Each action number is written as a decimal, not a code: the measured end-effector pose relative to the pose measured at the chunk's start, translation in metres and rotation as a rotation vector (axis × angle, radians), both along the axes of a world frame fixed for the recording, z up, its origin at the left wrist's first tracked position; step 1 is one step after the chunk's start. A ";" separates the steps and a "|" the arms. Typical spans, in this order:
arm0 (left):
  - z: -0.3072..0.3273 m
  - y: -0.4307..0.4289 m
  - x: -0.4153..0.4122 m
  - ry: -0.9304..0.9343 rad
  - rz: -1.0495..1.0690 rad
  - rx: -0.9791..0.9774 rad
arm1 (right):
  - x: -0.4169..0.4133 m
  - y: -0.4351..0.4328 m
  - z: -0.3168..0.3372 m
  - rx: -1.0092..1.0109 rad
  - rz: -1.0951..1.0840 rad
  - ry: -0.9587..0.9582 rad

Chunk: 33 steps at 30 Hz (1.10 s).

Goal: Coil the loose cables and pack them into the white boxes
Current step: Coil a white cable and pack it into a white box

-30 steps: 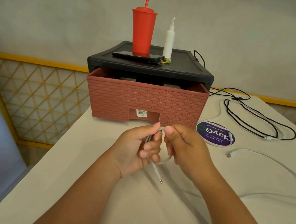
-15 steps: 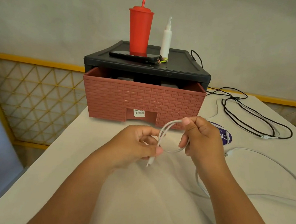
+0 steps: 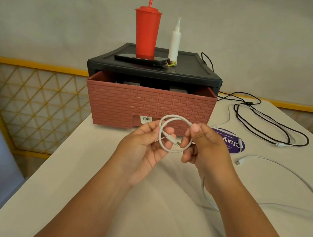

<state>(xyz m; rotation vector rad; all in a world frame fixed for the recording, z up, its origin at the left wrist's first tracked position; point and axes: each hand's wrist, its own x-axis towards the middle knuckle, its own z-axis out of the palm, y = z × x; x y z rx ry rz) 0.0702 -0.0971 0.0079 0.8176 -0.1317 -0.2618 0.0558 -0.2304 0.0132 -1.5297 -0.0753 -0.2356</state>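
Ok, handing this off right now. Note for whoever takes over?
Left hand: pinches the white cable loop on its left side.
Right hand: pinches the loop's right side.
Done: first loop formed; the rest trails onto the table under the right wrist.
Loose at right: black cable, white plug end (maybe the same white cable).
White boxes: none in view; drawer ajar, contents unclear.
Left: finish the coil, coil the others, pack all.
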 end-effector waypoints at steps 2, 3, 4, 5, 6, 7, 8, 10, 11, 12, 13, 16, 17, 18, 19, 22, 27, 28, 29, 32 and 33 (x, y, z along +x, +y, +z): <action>0.002 0.001 -0.002 -0.015 -0.072 0.007 | 0.000 -0.002 0.000 0.024 -0.004 0.001; 0.003 0.002 -0.002 -0.041 -0.109 0.052 | 0.000 -0.002 0.000 0.038 -0.012 -0.004; 0.002 0.003 -0.003 -0.068 -0.138 0.118 | 0.000 -0.003 0.000 0.048 -0.023 -0.011; 0.002 0.003 -0.003 -0.092 -0.148 0.196 | 0.000 -0.003 0.000 0.051 -0.037 -0.019; 0.000 0.004 -0.003 -0.116 -0.142 0.274 | 0.000 -0.003 0.000 0.047 -0.051 -0.024; -0.001 0.003 -0.004 -0.135 -0.132 0.331 | 0.000 -0.003 0.001 0.041 -0.064 -0.028; -0.002 0.002 -0.004 -0.145 -0.129 0.359 | 0.000 -0.003 0.001 0.038 -0.069 -0.031; -0.001 0.000 -0.006 -0.134 -0.141 0.357 | 0.000 -0.002 0.002 0.043 -0.062 -0.036; -0.001 0.000 -0.007 -0.126 -0.140 0.363 | 0.000 -0.002 0.002 0.045 -0.057 -0.041; -0.002 0.000 -0.006 -0.118 -0.132 0.381 | 0.000 -0.002 0.002 0.039 -0.058 -0.050; -0.002 -0.001 -0.005 -0.106 -0.123 0.396 | 0.000 -0.003 0.002 0.016 -0.065 -0.065; -0.002 0.001 -0.002 -0.063 -0.101 0.354 | 0.001 -0.004 0.001 -0.111 -0.077 -0.122; -0.001 0.002 -0.002 -0.046 -0.103 0.304 | 0.000 -0.004 0.000 -0.154 -0.067 -0.131; -0.001 0.004 0.000 -0.032 -0.112 0.241 | 0.000 -0.003 -0.001 -0.189 -0.048 -0.135; 0.000 0.006 0.000 -0.019 -0.130 0.181 | -0.001 -0.001 -0.002 -0.218 -0.026 -0.139; 0.002 0.011 0.001 0.005 -0.204 0.101 | -0.003 0.006 -0.006 -0.266 0.010 -0.180; 0.003 0.018 0.004 0.024 -0.192 -0.182 | 0.001 0.010 -0.018 -0.448 -0.056 -0.245; 0.003 0.021 0.005 0.018 -0.156 -0.251 | 0.002 0.010 -0.021 -0.525 -0.071 -0.244; 0.003 0.023 0.006 0.014 -0.119 -0.309 | 0.003 0.011 -0.024 -0.597 -0.071 -0.234; 0.006 0.028 0.008 -0.004 -0.018 -0.376 | 0.002 0.016 -0.030 -0.825 0.004 -0.166; 0.006 0.028 0.009 -0.030 0.010 -0.356 | 0.001 0.017 -0.030 -0.903 0.031 -0.134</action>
